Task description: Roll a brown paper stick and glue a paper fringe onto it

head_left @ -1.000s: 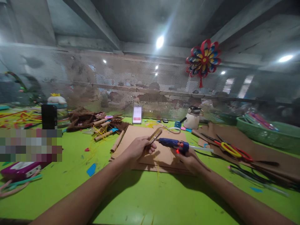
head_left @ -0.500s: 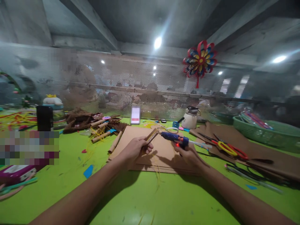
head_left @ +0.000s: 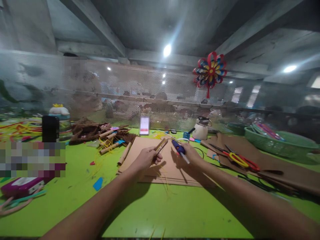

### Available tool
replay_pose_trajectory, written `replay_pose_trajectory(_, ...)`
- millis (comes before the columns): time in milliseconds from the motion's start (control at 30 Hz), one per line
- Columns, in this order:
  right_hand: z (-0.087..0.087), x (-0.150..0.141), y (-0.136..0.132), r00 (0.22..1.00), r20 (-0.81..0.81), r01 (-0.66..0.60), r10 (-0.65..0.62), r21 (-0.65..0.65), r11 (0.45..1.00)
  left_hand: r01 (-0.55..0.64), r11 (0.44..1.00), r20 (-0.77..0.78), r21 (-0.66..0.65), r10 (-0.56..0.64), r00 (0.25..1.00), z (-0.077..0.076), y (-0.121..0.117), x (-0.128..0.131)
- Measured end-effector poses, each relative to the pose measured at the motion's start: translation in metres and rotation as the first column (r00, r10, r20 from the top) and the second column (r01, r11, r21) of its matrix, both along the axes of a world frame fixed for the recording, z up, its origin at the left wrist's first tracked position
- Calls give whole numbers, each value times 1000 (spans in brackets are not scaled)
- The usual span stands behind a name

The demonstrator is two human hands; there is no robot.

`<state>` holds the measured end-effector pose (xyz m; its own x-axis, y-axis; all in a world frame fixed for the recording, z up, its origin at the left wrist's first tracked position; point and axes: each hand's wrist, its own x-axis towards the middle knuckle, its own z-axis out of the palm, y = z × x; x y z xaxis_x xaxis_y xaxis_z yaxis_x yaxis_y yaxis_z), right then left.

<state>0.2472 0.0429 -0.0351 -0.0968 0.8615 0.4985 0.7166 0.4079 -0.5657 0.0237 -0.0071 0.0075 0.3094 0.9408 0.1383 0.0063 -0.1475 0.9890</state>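
My left hand is closed around a narrow folded brown strip, which looks like paper or cardboard and tilts up to the right. In my right hand is a dark blue hot glue gun with a pale glue stick sticking out of its back end. Its nozzle points up and away, a little apart from the strip. Both hands are above a stack of brown cardboard sheets lying on the green table.
Scissors with yellow and red handles rest on brown paper at right, near a green basket. Rolled brown tubes and crumpled brown paper lie at left. A phone and a white jug stand behind.
My right hand has swung the glue gun from pointing left at the strip to pointing up and away, drawing its nozzle off the strip. My left hand keeps the strip nearly in place.
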Motion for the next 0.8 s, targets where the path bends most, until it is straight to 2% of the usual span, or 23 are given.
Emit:
replay_pose_trajectory(100,6,-11,13,965,256,51,-58,34,998,7,1000,30,-9,-6,1000,-2,4,0)
replay_pose_trajectory(167,11,-20,24,932,357,65,-62,5,998,-4,1000,43,-6,5,999,-4,7,1)
replay_pose_trajectory(333,21,-23,50,907,415,-11,74,-152,988,-22,999,3,44,22,1000,-6,10,0)
replay_pose_trajectory(467,27,-12,41,914,398,-25,78,-137,990,-4,998,-12,60,4,1000,-10,12,0)
replay_pose_trajectory(533,31,-12,24,951,302,-31,59,-97,995,17,998,0,54,-17,1000,-12,13,1)
replay_pose_trajectory(567,33,-13,14,988,132,-69,81,-94,993,34,998,12,50,-35,999,-13,13,2)
replay_pose_trajectory(600,35,-16,4,992,-58,-120,113,-121,985,56,997,25,47,-57,998,-13,13,3)
replay_pose_trajectory(667,41,-25,-15,909,-396,-216,132,-176,960,86,995,42,43,-88,995,-13,12,5)
replay_pose_trajectory(700,44,-30,-23,855,-504,-250,127,-184,951,95,995,41,41,-97,994,-13,11,5)
replay_pose_trajectory(733,47,-35,-29,815,-568,-260,111,-189,947,99,994,31,44,-101,994,-12,10,6)
replay_pose_trajectory(800,53,-45,-37,792,-607,-232,68,-195,953,103,992,-14,77,-102,995,-12,8,6)
